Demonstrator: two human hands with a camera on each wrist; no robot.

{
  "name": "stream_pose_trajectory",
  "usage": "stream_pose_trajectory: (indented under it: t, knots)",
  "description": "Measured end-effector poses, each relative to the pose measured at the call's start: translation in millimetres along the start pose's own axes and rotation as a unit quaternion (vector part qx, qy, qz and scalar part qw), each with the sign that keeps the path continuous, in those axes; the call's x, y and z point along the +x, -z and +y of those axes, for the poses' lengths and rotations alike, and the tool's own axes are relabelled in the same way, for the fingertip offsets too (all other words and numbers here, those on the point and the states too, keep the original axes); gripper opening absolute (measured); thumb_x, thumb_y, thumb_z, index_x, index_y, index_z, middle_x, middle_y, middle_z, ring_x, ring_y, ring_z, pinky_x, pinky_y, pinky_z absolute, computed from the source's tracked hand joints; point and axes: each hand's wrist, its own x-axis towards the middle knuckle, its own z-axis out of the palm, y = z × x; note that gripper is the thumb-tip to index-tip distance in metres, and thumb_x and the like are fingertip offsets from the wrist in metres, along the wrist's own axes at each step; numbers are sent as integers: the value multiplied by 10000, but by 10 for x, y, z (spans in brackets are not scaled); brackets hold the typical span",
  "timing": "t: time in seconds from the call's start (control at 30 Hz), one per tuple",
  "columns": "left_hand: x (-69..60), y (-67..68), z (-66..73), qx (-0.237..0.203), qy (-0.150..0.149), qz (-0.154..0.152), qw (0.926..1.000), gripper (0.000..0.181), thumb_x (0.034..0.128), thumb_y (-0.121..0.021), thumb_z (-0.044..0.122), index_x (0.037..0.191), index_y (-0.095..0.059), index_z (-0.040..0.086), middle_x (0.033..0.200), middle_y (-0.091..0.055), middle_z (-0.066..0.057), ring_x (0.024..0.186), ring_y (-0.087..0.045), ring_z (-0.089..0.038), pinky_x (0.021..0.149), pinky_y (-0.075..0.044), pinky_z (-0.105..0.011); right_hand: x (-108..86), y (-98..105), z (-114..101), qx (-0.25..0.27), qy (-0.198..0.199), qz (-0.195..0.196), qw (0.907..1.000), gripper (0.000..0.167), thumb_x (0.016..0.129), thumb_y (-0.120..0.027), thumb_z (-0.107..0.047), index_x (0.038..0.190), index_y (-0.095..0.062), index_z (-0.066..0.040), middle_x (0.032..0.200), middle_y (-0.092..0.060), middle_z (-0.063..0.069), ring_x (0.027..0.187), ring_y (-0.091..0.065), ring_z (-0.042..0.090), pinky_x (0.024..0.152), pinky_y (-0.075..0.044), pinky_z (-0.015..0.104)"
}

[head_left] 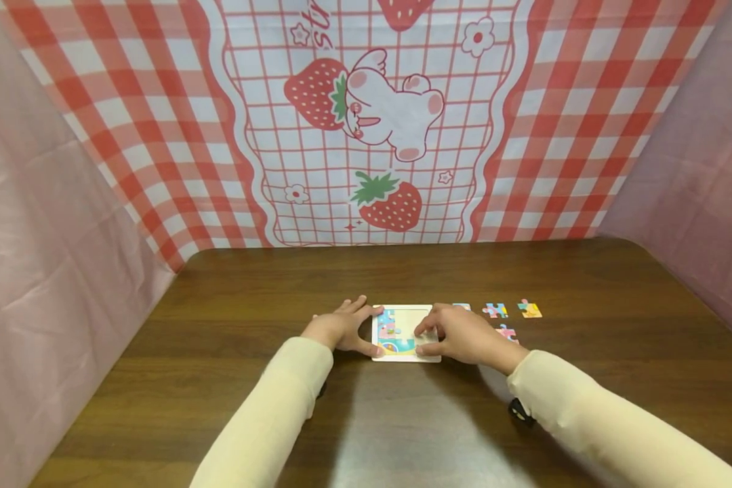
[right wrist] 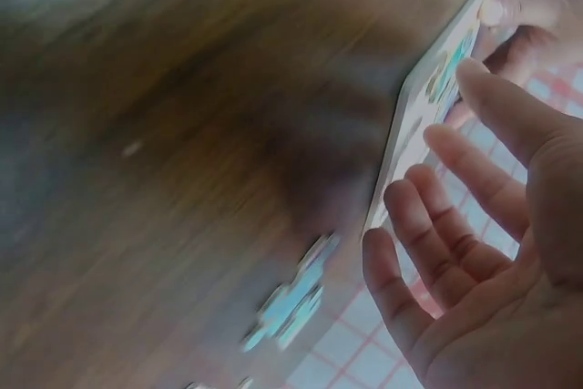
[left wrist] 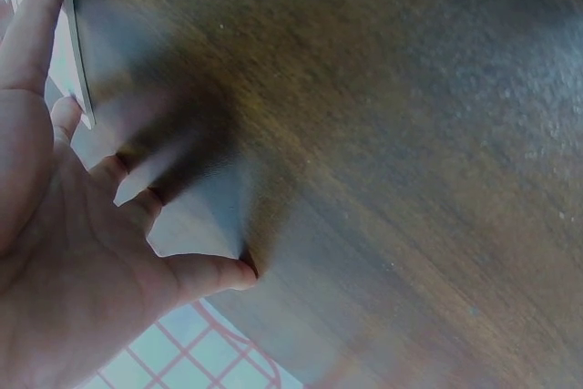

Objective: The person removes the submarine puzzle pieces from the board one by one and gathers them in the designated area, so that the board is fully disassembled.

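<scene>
A small white-rimmed puzzle tray [head_left: 406,360] lies flat on the table, with colourful jigsaw pieces [head_left: 388,330] along its left and lower parts and a bare cream area at the upper right. My left hand [head_left: 343,327] is spread at the tray's left side, thumb and index fingertip touching its rim; the other fingers extend over the wood in the left wrist view. Over the tray's right part is my right hand [head_left: 463,334], its thumb and index fingertip apart above the lower right pieces. Loosely bent fingers show in the right wrist view, with no piece visible between them.
Loose jigsaw pieces lie right of the tray: a blue-pink one [head_left: 495,310], a yellow-teal one [head_left: 531,309], a pink one [head_left: 507,333] and one partly behind my right hand [head_left: 461,306]. A checked strawberry cloth [head_left: 219,135] hangs behind the brown table [head_left: 250,285].
</scene>
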Motion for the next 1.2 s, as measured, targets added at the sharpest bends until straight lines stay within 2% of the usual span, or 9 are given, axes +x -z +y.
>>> stream_pose_trajectory:
  t: [0.17, 0.43, 0.67, 0.8, 1.03, 1.2]
  knots:
    - [-6, 7, 10, 73, 17, -16, 10000, 846, 901, -745, 493, 1605, -310, 317, 1708, -113, -30, 1561, -97, -290, 1123, -145, -763, 42, -56, -71, -154, 49, 19, 9999, 274, 819, -861, -315, 1028, -810, -145, 981, -643, -41, 775, -560, 71, 667, -486, 280]
    - [-13, 4, 11, 49, -4, 32, 10000, 848, 898, -750, 493, 1605, -316, 314, 1707, -122, -33, 1560, -103, -291, 1121, -153, -764, 88, -89, -87, 115, 63, 24, 9999, 225, 787, -892, -257, 939, -788, -127, 884, -615, -40, 736, -525, 77, 660, -466, 267]
    - [0, 2, 11, 64, -6, 53, 10000, 862, 889, -758, 502, 1604, -317, 311, 1706, -126, -30, 1560, -102, -292, 1117, -172, -762, 121, -86, -129, 427, -60, 9, 9991, 278, 757, -910, -166, 875, -662, -124, 821, -577, -26, 738, -520, 107, 668, -457, 292]
    - [-2, 6, 4, 71, 16, 51, 10000, 864, 889, -757, 506, 1605, -314, 314, 1706, -126, -28, 1560, -103, -288, 1119, -170, -760, 122, -90, -149, 286, -59, 0, 9996, 291, 760, -908, -184, 885, -650, -137, 835, -576, -35, 741, -519, 99, 667, -463, 304]
    - [2, 4, -10, 63, 25, 19, 10000, 868, 891, -751, 512, 1609, -302, 319, 1709, -110, -21, 1562, -87, -283, 1123, -159, -758, 114, -51, -66, 136, -159, -77, 9998, 184, 825, -863, -211, 931, -733, -136, 918, -604, -28, 811, -562, 127, 736, -498, 331]
    - [6, 1, -6, 95, 21, -16, 10000, 869, 894, -744, 521, 1611, -295, 322, 1710, -106, -18, 1563, -82, -277, 1123, -163, -758, 113, -26, -31, -156, -144, -66, 9998, 225, 824, -863, -272, 976, -766, -138, 934, -604, -23, 797, -563, 129, 681, -490, 319]
